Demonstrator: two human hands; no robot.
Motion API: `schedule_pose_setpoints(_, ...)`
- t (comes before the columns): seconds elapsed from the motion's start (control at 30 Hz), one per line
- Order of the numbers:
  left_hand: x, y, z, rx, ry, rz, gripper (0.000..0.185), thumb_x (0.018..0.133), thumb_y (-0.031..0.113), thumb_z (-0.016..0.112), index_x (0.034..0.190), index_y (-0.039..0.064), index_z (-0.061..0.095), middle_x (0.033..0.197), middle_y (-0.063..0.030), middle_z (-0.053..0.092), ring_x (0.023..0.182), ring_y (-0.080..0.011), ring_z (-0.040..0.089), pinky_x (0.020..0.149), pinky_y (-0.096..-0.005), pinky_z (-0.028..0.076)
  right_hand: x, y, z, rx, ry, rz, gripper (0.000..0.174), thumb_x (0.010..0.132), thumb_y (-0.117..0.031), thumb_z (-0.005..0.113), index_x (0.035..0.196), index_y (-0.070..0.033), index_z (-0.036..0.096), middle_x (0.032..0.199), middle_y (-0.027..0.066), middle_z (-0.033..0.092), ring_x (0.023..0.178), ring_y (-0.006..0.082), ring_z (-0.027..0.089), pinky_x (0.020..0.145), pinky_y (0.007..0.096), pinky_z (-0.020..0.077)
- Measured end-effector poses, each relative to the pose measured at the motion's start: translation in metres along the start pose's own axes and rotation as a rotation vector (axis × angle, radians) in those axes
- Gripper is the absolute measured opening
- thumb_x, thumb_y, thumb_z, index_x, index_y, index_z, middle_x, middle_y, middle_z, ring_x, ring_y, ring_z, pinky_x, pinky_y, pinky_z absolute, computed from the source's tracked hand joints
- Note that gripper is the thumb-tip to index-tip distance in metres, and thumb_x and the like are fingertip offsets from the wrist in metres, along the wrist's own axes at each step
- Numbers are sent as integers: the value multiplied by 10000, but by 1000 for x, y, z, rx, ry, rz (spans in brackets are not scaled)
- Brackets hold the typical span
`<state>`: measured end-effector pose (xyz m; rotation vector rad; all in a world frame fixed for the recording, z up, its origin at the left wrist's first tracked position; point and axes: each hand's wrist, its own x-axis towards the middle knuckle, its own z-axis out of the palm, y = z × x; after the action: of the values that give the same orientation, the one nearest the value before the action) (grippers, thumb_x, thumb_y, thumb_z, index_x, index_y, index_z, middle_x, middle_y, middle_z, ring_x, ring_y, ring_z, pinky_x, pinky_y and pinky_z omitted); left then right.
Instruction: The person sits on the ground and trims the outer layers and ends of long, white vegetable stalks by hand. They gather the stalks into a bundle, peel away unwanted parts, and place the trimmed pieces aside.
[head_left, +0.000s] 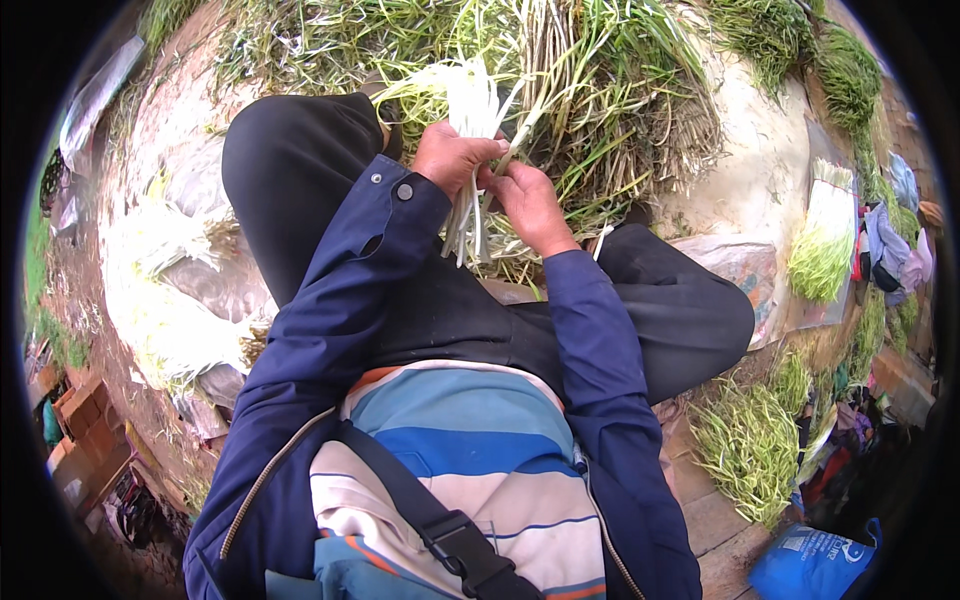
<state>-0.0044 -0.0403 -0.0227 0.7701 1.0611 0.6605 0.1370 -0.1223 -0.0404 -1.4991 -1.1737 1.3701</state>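
My left hand (454, 159) grips a bundle of pale, slender leafy vegetable stalks (471, 97), whose white lower ends hang below the fingers. Close beside it, my right hand (529, 201) pinches a single yellow-green stalk (523, 136) that slants up to the right. The two hands nearly touch above my crossed legs, and my fingers hide part of the stalks. Just beyond them lies a large heap of green and straw-coloured stalks (600, 112), its roots towards the right.
Pale bundles (187, 330) lie on plastic sheeting to the left. Another bundle (823, 232) rests on plastic at the right. Loose yellow-green leaves (750, 450) are piled at lower right, near a blue bag (814, 562) bearing writing. Bricks (90, 420) stand at lower left.
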Motion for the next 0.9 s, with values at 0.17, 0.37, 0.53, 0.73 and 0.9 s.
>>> schedule_pose_setpoints(0.17, -1, 2, 2, 38, 27, 20, 125, 794, -9, 755, 897, -33, 687, 697, -74, 660, 469, -131, 565, 431, -270, 452, -2, 0, 7, 3, -12, 16, 233, 1015, -165, 550, 1023, 24, 688, 816, 30, 668, 740, 102, 601, 687, 281, 496)
schedule_pose_setpoints(0.37, -2, 1, 0, 67, 5, 49, 143, 779, -12, 758, 908, -25, 695, 688, -64, 659, 468, -118, 549, 420, -263, 418, -1, -2, -9, -74, -136, 58, 218, 917, -133, 627, 1047, 22, 707, 846, 113, 714, 734, 182, 657, 698, 339, 523)
schedule_pose_setpoints(0.53, 0, -2, 2, 126, -1, 84, 140, 775, -13, 756, 890, -3, 677, 666, -47, 639, 462, -113, 539, 417, -266, 393, 3, -15, -36, 230, 78, 231, 215, 979, -210, 618, 1038, -6, 649, 858, 27, 669, 716, 126, 658, 633, 258, 518)
schedule_pose_setpoints(0.73, -3, -5, 7, 198, -12, 113, 171, 771, -25, 749, 906, 16, 652, 646, -32, 611, 471, -116, 543, 425, -276, 406, 19, -8, -36, 319, 32, 222, 233, 981, -271, 653, 1028, -46, 619, 829, 26, 658, 657, 118, 655, 565, 260, 518)
schedule_pose_setpoints(0.9, -3, -4, 6, 248, 10, 96, 175, 754, -34, 736, 907, 5, 661, 666, -32, 621, 503, -119, 557, 454, -283, 423, 26, 6, -55, 318, 447, 311, 138, 1000, -165, 551, 983, -44, 616, 767, 17, 624, 602, 108, 616, 526, 243, 492)
